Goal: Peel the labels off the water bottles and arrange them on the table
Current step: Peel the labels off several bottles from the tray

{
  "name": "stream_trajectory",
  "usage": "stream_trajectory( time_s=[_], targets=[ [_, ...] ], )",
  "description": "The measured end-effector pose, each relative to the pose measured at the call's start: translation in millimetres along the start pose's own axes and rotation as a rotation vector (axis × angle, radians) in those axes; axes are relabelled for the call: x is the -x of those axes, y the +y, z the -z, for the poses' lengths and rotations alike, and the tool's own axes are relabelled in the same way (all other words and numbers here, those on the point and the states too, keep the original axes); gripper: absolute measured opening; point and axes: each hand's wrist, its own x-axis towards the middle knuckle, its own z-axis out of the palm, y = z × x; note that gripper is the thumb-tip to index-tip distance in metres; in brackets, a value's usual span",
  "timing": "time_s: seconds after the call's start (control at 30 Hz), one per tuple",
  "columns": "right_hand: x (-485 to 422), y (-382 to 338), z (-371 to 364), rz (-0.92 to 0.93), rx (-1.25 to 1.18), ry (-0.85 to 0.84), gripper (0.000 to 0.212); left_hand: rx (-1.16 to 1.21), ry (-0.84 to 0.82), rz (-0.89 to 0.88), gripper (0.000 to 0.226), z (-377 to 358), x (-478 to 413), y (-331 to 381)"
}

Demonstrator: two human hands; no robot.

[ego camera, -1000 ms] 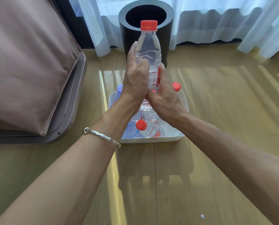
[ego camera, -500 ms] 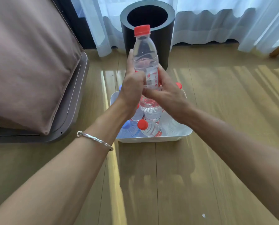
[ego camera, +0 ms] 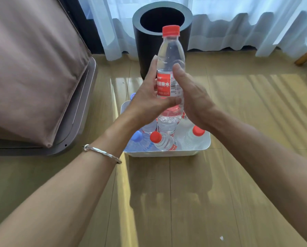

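I hold a clear water bottle (ego camera: 170, 56) with a red cap upright above a white tray (ego camera: 167, 153). Its red label (ego camera: 164, 84) faces me. My left hand (ego camera: 147, 102) grips the bottle from the left, thumb across the front below the label. My right hand (ego camera: 192, 98) holds it from the right, thumb up along the label's right edge. In the tray lie several more bottles, among them a red-capped one (ego camera: 164, 142), another red-capped one (ego camera: 193, 138) and a blue-capped one (ego camera: 140, 141).
A black cylindrical bin (ego camera: 162, 38) stands open-topped right behind the bottle. A brown cushion on a grey base (ego camera: 33, 68) fills the left. White curtains (ego camera: 238, 24) hang at the back. A small white scrap (ego camera: 221, 238) lies on the wooden surface near me.
The bottle has been turned so the red label now faces me. My right thumb has moved up onto the label's edge, and my left thumb now crosses the front.
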Motion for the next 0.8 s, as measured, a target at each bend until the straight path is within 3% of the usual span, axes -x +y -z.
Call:
stream_trajectory(
  time_s=[0.17,0.37,0.6,0.8],
  targets=[
    [0.8,3.1,4.4,0.035,0.207,0.068,0.037,-0.129,0.156,-0.005,0.114,0.6,-3.6,-6.6],
    [-4.8,-1.1,4.6,0.034,0.347,0.316,0.020,-0.239,0.277,-0.037,0.117,-1.6,-3.3,-6.1],
    [-12.9,-12.3,4.0,-0.052,0.318,0.241,0.020,-0.475,0.380,-0.063,0.109,-3.3,2.0,-1.3],
    [-11.6,-6.9,4.4,-0.026,0.284,0.302,0.017,-0.364,0.330,-0.048,0.114,3.5,-0.6,-3.1]
  ],
)
